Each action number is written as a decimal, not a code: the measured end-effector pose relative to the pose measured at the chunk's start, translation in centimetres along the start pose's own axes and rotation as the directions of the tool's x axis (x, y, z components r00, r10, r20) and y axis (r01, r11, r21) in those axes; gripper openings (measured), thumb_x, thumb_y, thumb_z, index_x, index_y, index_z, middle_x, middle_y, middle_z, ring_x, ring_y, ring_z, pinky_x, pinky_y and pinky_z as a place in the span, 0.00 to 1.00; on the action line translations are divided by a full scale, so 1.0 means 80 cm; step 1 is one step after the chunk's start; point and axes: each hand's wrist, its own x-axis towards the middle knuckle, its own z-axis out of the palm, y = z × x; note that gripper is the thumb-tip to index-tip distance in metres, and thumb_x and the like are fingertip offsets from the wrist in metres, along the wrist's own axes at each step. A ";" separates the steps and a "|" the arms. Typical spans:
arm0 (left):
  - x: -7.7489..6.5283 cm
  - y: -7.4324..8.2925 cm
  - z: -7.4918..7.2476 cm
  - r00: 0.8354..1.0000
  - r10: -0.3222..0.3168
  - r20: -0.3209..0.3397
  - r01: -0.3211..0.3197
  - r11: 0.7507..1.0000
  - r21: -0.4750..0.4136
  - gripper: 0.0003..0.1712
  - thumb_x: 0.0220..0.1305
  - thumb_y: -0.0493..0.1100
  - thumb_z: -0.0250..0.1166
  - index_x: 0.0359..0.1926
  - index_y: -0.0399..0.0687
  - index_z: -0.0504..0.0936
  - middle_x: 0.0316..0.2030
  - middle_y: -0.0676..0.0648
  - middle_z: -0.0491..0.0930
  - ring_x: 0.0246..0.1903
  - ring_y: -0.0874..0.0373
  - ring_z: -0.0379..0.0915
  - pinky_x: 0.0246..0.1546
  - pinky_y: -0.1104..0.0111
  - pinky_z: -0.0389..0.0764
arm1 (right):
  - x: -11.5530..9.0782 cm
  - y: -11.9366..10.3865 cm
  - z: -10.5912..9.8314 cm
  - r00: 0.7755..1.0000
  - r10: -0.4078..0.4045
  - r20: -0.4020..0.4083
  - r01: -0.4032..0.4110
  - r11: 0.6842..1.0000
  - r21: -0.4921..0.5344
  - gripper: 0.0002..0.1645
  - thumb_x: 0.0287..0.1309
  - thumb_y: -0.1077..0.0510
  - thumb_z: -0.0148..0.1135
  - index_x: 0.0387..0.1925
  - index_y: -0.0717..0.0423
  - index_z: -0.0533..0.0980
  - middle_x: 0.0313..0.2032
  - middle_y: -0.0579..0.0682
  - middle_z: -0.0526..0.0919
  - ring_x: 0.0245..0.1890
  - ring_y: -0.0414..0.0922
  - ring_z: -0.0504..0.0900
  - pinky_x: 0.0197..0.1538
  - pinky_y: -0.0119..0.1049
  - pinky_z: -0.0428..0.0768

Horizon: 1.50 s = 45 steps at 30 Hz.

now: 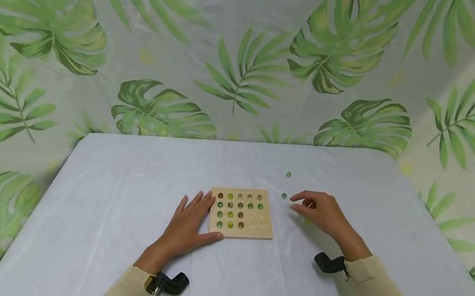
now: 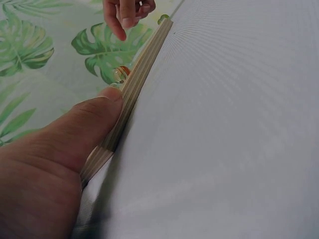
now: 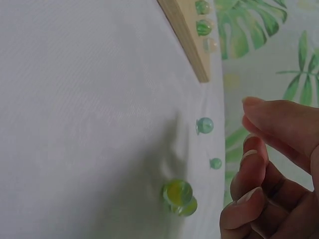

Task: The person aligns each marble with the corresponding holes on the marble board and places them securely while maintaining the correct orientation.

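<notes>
My left hand rests at the left side of a wooden board, fingers spread, with the fingertips and thumb touching its edge. Rows of green, yellow and amber-brown marbles sit on the board. To its right hovers my right hand, thumb and index finger apart, holding nothing. Just beyond those fingertips a green marble lies on the cloth, and another green marble lies farther back. Beneath the right hand, the right wrist view shows a yellow-green marble overlapping a second one.
A white cloth covers the table. Behind it hangs a leaf-patterned backdrop, which continues along both sides. Each wrist carries a black device, one on the left wrist and one on the right wrist.
</notes>
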 end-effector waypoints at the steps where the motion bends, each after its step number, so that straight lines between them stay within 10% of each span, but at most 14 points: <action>1: -0.001 0.000 0.000 1.000 -0.001 0.003 0.001 1.000 0.000 0.55 0.56 0.69 0.64 0.74 0.44 0.55 0.73 0.45 0.52 0.74 0.50 0.42 0.72 0.52 0.35 | -0.002 0.002 -0.001 1.000 0.005 0.002 -0.005 1.000 -0.002 0.13 0.57 0.53 0.68 0.44 0.52 0.84 0.24 0.44 0.78 0.24 0.42 0.75 0.25 0.35 0.73; 45: 0.001 -0.001 0.000 1.000 -0.005 0.005 0.005 1.000 0.004 0.55 0.56 0.70 0.63 0.74 0.45 0.55 0.74 0.46 0.52 0.74 0.51 0.41 0.72 0.52 0.35 | -0.028 0.055 -0.011 0.996 0.086 -0.017 -0.086 0.996 -0.034 0.10 0.57 0.55 0.68 0.42 0.50 0.85 0.27 0.45 0.80 0.27 0.43 0.74 0.28 0.34 0.73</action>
